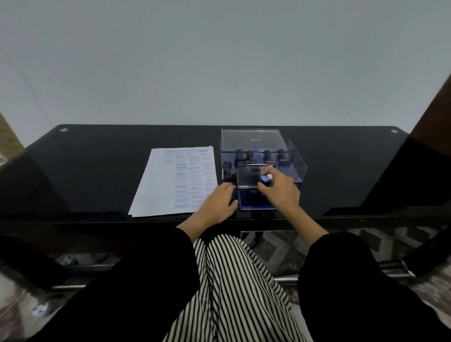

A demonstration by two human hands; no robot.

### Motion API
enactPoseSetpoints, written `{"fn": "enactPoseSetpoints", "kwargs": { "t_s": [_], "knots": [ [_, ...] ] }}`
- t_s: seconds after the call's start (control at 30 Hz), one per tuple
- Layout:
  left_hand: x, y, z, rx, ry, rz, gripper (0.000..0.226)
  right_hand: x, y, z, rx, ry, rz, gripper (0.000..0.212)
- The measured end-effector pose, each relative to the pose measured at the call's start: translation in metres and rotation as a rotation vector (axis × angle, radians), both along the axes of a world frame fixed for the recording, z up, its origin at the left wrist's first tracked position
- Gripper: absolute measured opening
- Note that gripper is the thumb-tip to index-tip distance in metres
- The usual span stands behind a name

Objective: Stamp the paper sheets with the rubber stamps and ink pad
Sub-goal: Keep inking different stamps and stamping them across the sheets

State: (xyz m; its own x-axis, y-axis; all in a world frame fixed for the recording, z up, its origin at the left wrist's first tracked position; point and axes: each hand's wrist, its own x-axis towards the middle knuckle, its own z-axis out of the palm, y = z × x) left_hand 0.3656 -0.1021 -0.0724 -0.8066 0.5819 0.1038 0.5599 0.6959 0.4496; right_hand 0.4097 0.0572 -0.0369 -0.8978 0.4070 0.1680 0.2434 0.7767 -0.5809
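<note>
Stamping station: both hands at the open ink pad, stamp in the right hand.

Paper sheets (167,183), stacked and covered in blue impressions such as SAMPLE and FRAGILE, lie on the black table (90,165) left of centre; left hand (215,205) rests at their near right corner, fingers relaxed, tips against the left edge of the ink pad (246,201), grasping nothing; pad's lid (248,175) stands raised behind the base; right hand (280,194) grips a stamp (266,180) upright over the pad, contact with the ink not discernible; clear box (294,163) just behind holds further black-handled stamps (249,155).
</note>
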Motion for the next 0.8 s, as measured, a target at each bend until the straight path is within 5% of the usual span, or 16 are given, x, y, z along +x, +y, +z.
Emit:
{"fn": "enactPoseSetpoints", "kwargs": {
  "t_s": [0.37, 0.57, 0.73, 0.8],
  "knots": [
    [-0.003, 0.015, -0.031, 0.087, 0.138, 0.093, 0.047, -0.018, -0.007, -0.016, 0.307, -0.061, 0.13, 0.011],
    [-0.008, 0.018, -0.045, -0.008, 0.178, 0.103, 0.045, -0.028, -0.013, -0.027, 0.562, 0.025, 0.132, 0.024],
    [-0.007, 0.02, -0.047, -0.044, 0.243, 0.112, 0.045, -0.029, -0.012, -0.04, 0.576, 0.164, 0.068, 0.016],
    [-0.007, 0.02, -0.048, -0.043, 0.248, 0.117, 0.045, -0.024, -0.012, -0.046, 0.633, 0.229, 0.005, 0.032]
  ]
}}
